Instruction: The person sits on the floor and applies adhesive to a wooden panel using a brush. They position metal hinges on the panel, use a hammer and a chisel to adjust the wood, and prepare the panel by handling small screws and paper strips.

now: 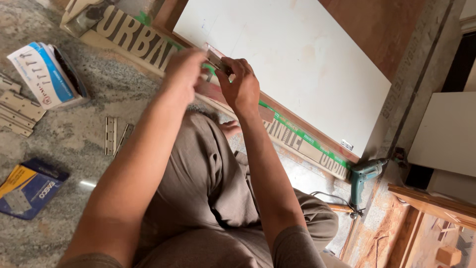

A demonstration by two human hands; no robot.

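At far left, loose hinges (17,111) lie on the stone floor (74,144), with a white-and-blue box (47,74) just above them and a blue-and-yellow packet (29,187) below. Two more hinges (116,136) lie nearer the person's knee.

The left hand (184,73) reaches up to the board's edge, fingers curled; it is blurred, and I cannot tell if it grips anything. Just beside it, the right hand (241,85) pinches a small metal hinge (217,60) between thumb and fingertips, closed firmly on it. The hinge sits at the near edge of the white board (297,64), above a printed cardboard strip (302,141) with green tape that runs along that edge.

Further right, a teal drill (364,176) lies on the floor by the board's corner, its cord trailing. Wooden pieces (431,203) sit at far right.
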